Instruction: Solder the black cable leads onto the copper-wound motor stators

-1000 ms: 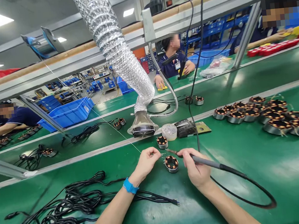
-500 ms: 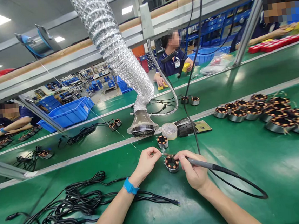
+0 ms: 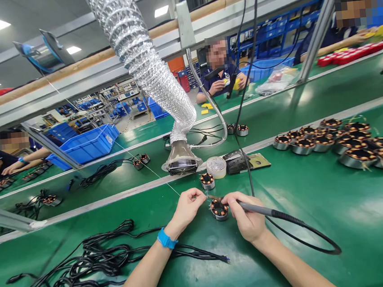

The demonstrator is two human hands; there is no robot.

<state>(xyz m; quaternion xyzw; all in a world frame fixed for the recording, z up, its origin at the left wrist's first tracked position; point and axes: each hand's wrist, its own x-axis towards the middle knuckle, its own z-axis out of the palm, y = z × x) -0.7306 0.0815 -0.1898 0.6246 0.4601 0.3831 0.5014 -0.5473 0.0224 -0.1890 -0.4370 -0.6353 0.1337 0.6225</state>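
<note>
My right hand (image 3: 247, 215) is closed around a soldering iron (image 3: 269, 211), its tip pointing left over a motor stator (image 3: 219, 209) with copper windings. Between the pinched thumb and forefinger of my left hand (image 3: 191, 205) is thin solder wire (image 3: 173, 189), which runs up to a spool (image 3: 45, 51) overhead. The wire's end meets the iron's tip just above the stator's upper left edge; the exact contact is too small to make out. A second stator (image 3: 208, 181) sits just behind, apart from both hands.
A fume extraction hood (image 3: 181, 159) hangs behind my hands, beside a round tub (image 3: 216, 167) and an iron stand (image 3: 236, 162). Black cables (image 3: 97, 261) lie at the left. Several stators (image 3: 357, 153) cluster at the right. Across the bench, a co-worker (image 3: 220, 75) handles yellow parts.
My hands, the iron and the solder wire hold nearly the same place. The co-worker opposite has raised a hand from the bench. At far left, another person's arm has shifted.
</note>
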